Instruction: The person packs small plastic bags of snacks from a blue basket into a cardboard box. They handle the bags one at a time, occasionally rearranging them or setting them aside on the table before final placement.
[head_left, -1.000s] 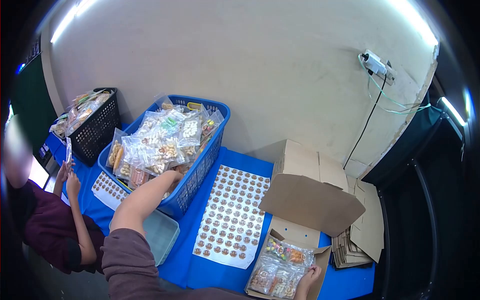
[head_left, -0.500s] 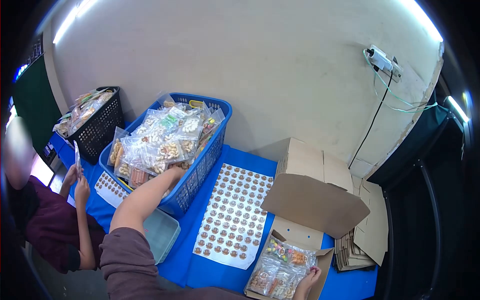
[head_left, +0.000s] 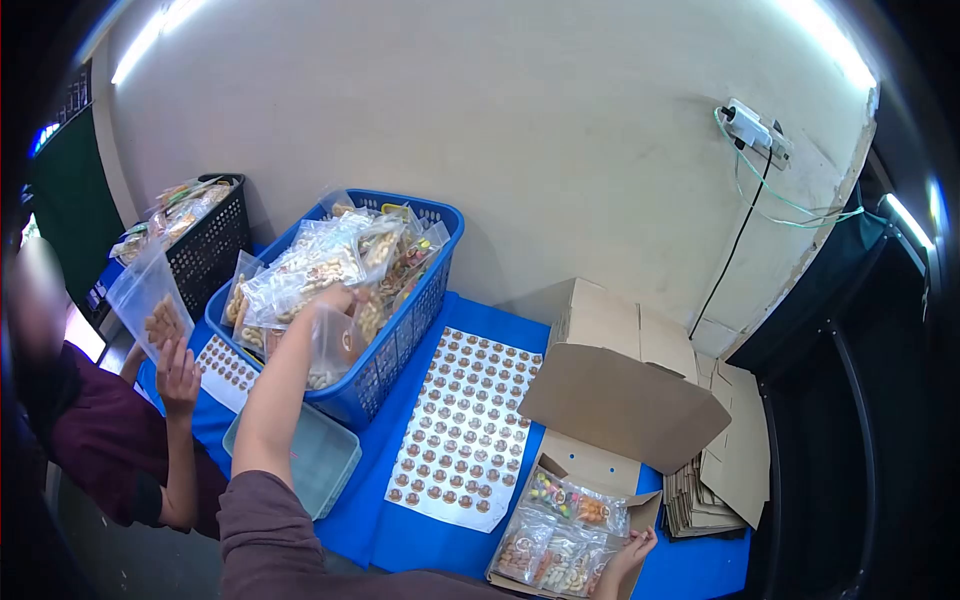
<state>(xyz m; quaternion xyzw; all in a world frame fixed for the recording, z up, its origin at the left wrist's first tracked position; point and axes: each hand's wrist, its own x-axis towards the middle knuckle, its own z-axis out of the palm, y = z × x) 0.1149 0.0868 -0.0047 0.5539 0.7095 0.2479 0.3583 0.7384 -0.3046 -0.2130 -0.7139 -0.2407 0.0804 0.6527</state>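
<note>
Loosely heaped packets (head_left: 312, 262) in the basket (head_left: 402, 328) are touched by the left hand (head_left: 338, 298), the filled box (head_left: 644, 512) by the right hand (head_left: 632, 550); neither grip can be told.

The perforated blue plastic basket (head_left: 452, 228) stands upright on the table (head_left: 690, 568), heaped with clear snack packets (head_left: 305, 262) containing mostly whitish and tan pieces. The packets overlap at mixed angles. The cardboard box (head_left: 645, 512) lies open at the top. Its bagged snacks (head_left: 570, 545) lie side by side: multicoloured and orange pieces toward the far side, pale and reddish-brown pieces nearer.
</note>
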